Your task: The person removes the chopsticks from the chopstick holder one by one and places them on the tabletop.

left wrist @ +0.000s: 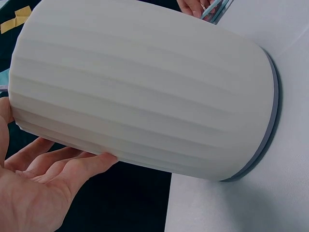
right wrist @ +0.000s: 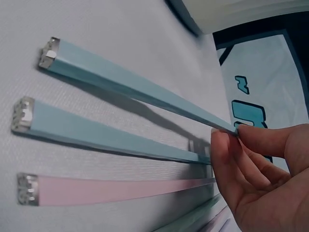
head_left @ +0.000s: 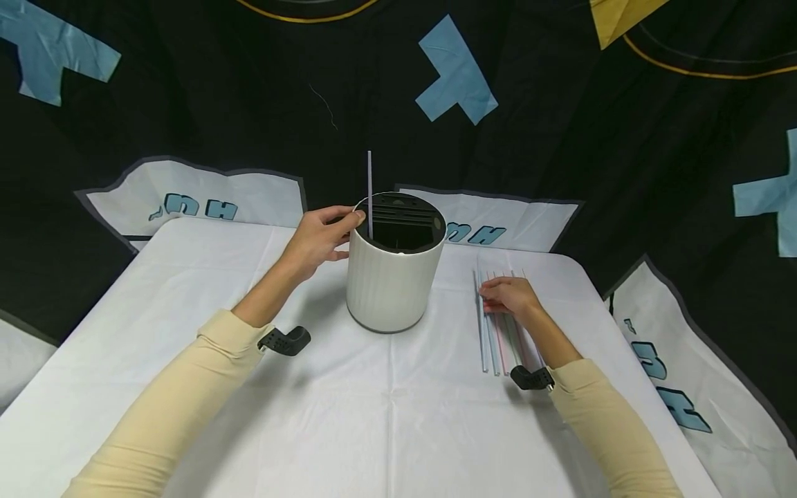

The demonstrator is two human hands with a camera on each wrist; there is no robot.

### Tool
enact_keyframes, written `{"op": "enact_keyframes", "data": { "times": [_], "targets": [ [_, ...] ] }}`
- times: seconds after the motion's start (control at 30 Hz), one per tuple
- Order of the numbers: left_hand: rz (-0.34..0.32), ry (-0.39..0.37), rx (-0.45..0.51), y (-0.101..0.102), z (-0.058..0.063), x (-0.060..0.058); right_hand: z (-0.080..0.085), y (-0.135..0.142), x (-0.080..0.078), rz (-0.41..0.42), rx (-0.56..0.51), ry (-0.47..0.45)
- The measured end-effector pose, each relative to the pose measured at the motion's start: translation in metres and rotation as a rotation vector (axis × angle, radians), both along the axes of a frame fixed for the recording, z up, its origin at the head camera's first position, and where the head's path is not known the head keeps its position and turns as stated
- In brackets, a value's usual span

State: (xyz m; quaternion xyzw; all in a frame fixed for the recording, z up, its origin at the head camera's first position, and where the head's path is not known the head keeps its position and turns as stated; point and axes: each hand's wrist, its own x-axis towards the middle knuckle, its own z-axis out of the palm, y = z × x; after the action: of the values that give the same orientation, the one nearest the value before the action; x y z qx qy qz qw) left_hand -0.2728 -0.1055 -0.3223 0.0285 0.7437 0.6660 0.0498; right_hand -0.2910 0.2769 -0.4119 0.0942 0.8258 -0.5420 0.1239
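My left hand (head_left: 314, 241) grips the rim of a white ribbed container (head_left: 392, 290), thumb at the top edge and fingers along its outer side. The container stands upright, its inside dark. A thin lilac stick (head_left: 370, 183) rises from it near my thumb. My right hand (head_left: 512, 296) pinches a thin light-blue stick (right wrist: 140, 89) between thumb and fingertips; its near end has a silvery patterned tip. Below it lie a second light-blue stick (right wrist: 106, 135) and a pink stick (right wrist: 106, 190). Greenish and lilac sticks are partly hidden by the hand.
A white cloth (head_left: 349, 415) covers the table. Behind it hangs a black backdrop (head_left: 261, 97) with light-blue tape shapes (head_left: 457, 69). White printed panels (head_left: 236, 194) hang at the table's back edge and right side.
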Motion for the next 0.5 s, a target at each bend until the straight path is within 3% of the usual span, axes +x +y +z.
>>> {"op": "enact_keyframes", "data": {
  "times": [0.33, 0.5],
  "targets": [
    [-0.002, 0.001, 0.015, 0.0002, -0.0008, 0.0001, -0.0099, 0.0026, 0.0015, 0.004, 0.063, 0.032],
    [0.003, 0.005, 0.011, -0.0008, -0.0006, -0.0006, -0.0033, 0.0029, 0.0046, 0.024, 0.118, 0.057]
  ]
}}
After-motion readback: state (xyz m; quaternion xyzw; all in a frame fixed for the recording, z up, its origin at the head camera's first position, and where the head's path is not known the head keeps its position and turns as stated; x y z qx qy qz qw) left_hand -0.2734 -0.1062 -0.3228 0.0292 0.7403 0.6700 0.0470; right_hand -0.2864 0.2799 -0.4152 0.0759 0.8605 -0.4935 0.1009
